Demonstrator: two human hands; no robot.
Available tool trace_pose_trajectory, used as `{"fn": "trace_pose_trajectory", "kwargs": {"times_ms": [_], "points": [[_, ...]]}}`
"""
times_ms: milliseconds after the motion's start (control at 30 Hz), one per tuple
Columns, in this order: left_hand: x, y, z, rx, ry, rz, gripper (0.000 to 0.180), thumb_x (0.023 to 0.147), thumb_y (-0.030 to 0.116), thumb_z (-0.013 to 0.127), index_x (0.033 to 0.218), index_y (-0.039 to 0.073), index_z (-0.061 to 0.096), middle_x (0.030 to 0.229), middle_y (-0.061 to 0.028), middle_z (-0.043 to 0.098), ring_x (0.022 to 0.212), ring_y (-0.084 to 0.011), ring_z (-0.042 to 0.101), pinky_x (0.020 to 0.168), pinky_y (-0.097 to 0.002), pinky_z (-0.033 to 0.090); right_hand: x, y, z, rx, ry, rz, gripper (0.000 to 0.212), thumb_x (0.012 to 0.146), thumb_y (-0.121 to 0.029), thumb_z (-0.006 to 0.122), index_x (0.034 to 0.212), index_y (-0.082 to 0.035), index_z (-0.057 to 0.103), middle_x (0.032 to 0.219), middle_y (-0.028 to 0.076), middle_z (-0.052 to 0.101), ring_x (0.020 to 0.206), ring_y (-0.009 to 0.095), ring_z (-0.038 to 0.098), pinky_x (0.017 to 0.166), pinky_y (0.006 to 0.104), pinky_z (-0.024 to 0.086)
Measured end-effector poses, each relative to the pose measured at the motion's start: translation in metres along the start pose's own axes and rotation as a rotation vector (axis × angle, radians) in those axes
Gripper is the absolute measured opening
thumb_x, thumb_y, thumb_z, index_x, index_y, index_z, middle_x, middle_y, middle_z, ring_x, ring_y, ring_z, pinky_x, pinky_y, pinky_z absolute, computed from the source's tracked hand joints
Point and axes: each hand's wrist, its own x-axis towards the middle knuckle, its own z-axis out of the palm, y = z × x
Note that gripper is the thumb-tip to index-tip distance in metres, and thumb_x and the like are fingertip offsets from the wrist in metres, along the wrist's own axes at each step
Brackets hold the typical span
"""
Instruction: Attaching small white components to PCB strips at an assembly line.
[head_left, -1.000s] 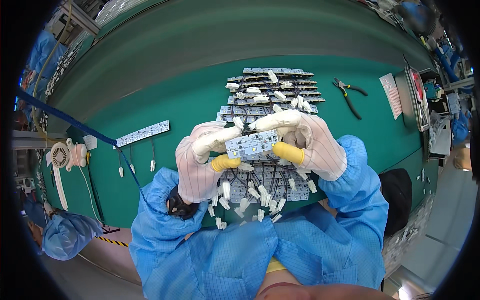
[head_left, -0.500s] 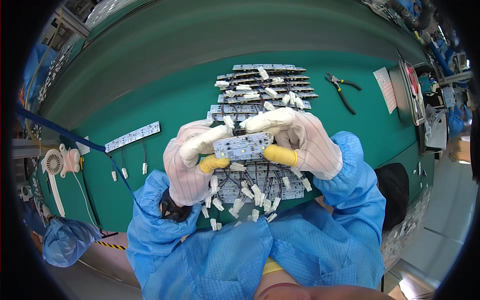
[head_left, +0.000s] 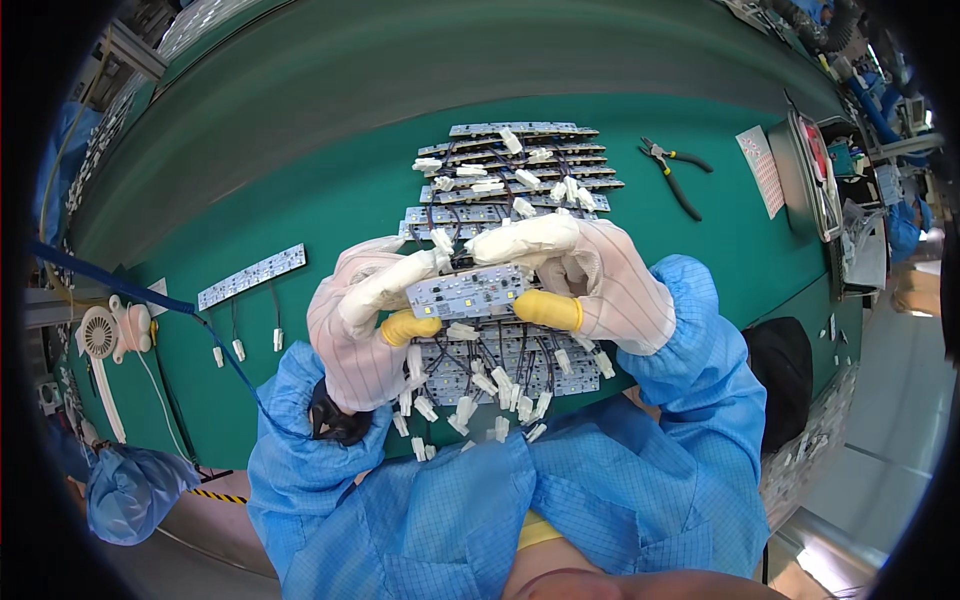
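Both my hands wear pale striped gloves with white fingertip covers and yellow thumb covers. Between them they hold up a small white circuit board (head_left: 468, 293) with yellow-white LEDs, its face tilted toward me. My left hand (head_left: 375, 300) pinches its left end, thumb in front and fingers behind the top edge. My right hand (head_left: 580, 280) grips the right end in the same way. Under the held board lie more LED boards (head_left: 455, 380) with dark wires and white connectors. Beyond my hands rises a row of stacked LED boards (head_left: 525, 130), their wires and plugs hanging over them.
On the green mat (head_left: 690, 270), cutting pliers (head_left: 675, 175) with black-and-yellow handles lie right of the stack. A single LED strip board (head_left: 252, 277) with wires lies left. A small fan (head_left: 100, 330) stands far left; a metal box (head_left: 808, 180) far right. A blue cord (head_left: 120, 275) crosses to my left wrist.
The whole scene sits slightly further left in the view. My hands keep the same grip on the board, with hardly any movement relative to the boards around it.
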Motion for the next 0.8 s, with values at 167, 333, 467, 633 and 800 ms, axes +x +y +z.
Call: {"fn": "trace_pose_trajectory", "kwargs": {"times_ms": [167, 333, 467, 633, 800], "points": [[-0.002, -0.001, -0.001, -0.047, 0.013, 0.049, 0.042, 0.074, 0.016, 0.078, 0.111, 0.002, 0.065, 0.092, -0.0109, 0.069, 0.086, -0.0239, 0.065, 0.083, -0.0372, 0.050, 0.003, 0.001, 0.003, -0.029, 0.046, -0.049, 0.043, 0.083, -0.020, 0.076, 0.121, -0.005, 0.064, 0.071, -0.007, 0.057, 0.053, 0.002, 0.031, 0.047, 0.0195, 0.025], [-0.001, -0.001, 0.001, -0.028, 0.005, 0.039, 0.042, 0.074, 0.016, 0.078, 0.111, 0.002, 0.065, 0.093, -0.0105, 0.069, 0.088, -0.0237, 0.065, 0.083, -0.0374, 0.050, 0.004, -0.005, -0.002, -0.051, 0.013, -0.006, 0.044, 0.082, -0.019, 0.076, 0.122, -0.005, 0.063, 0.075, -0.005, 0.059, 0.053, 0.002, 0.031, 0.048, 0.0191, 0.026], [0.001, 0.006, 0.001, -0.013, 0.025, -0.015, 0.042, 0.073, 0.018, 0.078, 0.109, 0.001, 0.066, 0.091, -0.0108, 0.069, 0.088, -0.0246, 0.064, 0.081, -0.0360, 0.050, 0.003, -0.001, 0.003, 0.139, 0.048, 0.018, 0.047, 0.081, -0.016, 0.076, 0.124, -0.004, 0.061, 0.084, -0.004, 0.062, 0.054, 0.001, 0.032, 0.049, 0.0179, 0.027], [-0.005, 0.002, 0.005, -0.035, 0.076, -0.075, 0.041, 0.075, 0.023, 0.077, 0.107, 0.000, 0.067, 0.090, -0.0099, 0.069, 0.089, -0.0238, 0.064, 0.078, -0.0341, 0.051, 0.005, -0.013, -0.003, -0.003, -0.067, -0.012, 0.046, 0.082, -0.014, 0.075, 0.124, -0.002, 0.061, 0.089, -0.001, 0.064, 0.056, 0.001, 0.036, 0.050, 0.0183, 0.030], [-0.002, 0.010, -0.001, -0.206, -0.043, -0.222, 0.035, 0.088, 0.030, 0.068, 0.104, -0.001, 0.066, 0.091, -0.0108, 0.069, 0.086, -0.0214, 0.065, 0.075, -0.0315, 0.051, 0.007, -0.004, -0.001, 0.394, -0.113, 0.207, 0.023, 0.090, -0.019, 0.064, 0.108, -0.004, 0.064, 0.077, 0.005, 0.069, 0.060, 0.009, 0.060, 0.057, 0.0247, 0.050]]}}
